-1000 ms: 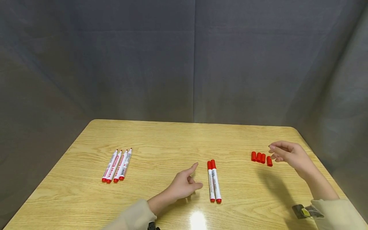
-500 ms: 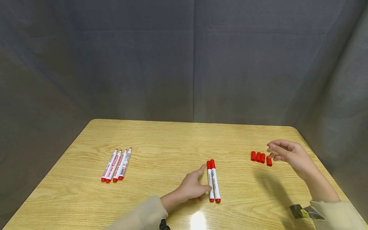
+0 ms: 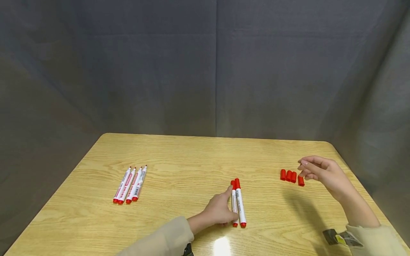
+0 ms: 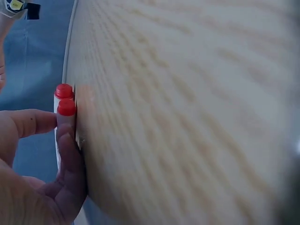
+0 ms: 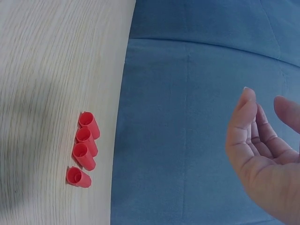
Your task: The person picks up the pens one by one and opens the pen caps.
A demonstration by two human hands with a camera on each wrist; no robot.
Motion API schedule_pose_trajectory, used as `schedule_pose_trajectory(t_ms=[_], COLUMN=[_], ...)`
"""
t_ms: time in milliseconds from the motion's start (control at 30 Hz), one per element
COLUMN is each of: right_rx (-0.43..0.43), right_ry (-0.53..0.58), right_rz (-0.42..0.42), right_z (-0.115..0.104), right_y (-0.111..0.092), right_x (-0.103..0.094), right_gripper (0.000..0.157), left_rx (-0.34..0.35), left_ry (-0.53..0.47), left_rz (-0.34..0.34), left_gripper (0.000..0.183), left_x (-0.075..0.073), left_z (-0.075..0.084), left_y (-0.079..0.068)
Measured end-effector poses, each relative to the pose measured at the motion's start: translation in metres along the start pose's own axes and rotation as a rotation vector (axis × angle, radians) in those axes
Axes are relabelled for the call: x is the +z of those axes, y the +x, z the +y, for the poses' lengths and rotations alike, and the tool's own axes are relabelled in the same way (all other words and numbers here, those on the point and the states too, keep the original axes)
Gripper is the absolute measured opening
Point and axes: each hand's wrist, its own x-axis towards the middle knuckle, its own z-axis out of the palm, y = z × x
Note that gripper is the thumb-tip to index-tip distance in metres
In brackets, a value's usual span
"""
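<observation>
Two capped white markers with red caps and red ends lie side by side near the table's middle. My left hand [image 3: 221, 209] pinches the left marker [image 3: 234, 202], its thumb near the lower end and a finger at the cap. In the left wrist view, thumb and fingers sit on opposite sides of the marker end [image 4: 66, 108]. The right marker [image 3: 241, 208] lies against it. My right hand [image 3: 326, 176] hovers above the table beside several loose red caps [image 3: 289, 175], fingers loosely bent. Nothing shows between its fingers in the right wrist view.
Several uncapped markers [image 3: 129, 185] lie in a row on the left, red tips pointing away. One red cap [image 3: 301, 181] sits slightly apart from the others. The wooden table [image 3: 179, 153] ends at a dark curtain [image 3: 160, 78] behind and on both sides.
My left hand has moved right to the capped pair and taken hold of the left marker. My right hand has stayed nearly still above the caps.
</observation>
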Motion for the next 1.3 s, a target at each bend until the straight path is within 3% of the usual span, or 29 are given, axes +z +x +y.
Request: schedule_pose_trajectory(t_ms=[467, 667, 767, 833, 967, 1067, 1300], right_rx=[-0.034, -0.054, -0.065, -0.069, -0.068, -0.054, 0.019], right_ry=[0.056, 0.083, 0.089, 0.095, 0.089, 0.045, -0.108], right_rz=[-0.012, -0.027, -0.037, -0.046, -0.053, -0.046, -0.055], right_z=[0.001, 0.002, 0.001, 0.001, 0.0, 0.0, 0.001], right_y=[0.0, -0.001, -0.001, -0.001, -0.001, 0.0, 0.002], right_x=[0.001, 0.002, 0.002, 0.002, 0.005, 0.008, 0.022], right_gripper=[0.017, 0.022, 0.023, 0.024, 0.023, 0.021, 0.014], left_rx=[0.023, 0.064, 0.08, 0.067, -0.005, -0.028, 0.05], left_ry=[0.339, 0.412, 0.331, 0.206, -0.141, -0.293, -0.345], left_rz=[0.071, 0.058, 0.032, 0.012, -0.035, -0.049, 0.002], left_gripper=[0.075, 0.071, 0.068, 0.066, 0.065, 0.065, 0.067], left_x=[-0.009, -0.011, -0.013, -0.015, -0.02, -0.024, -0.028], left_z=[-0.004, -0.004, -0.006, -0.007, -0.011, -0.012, -0.014], left_y=[-0.006, -0.006, -0.005, -0.005, -0.005, -0.006, -0.01])
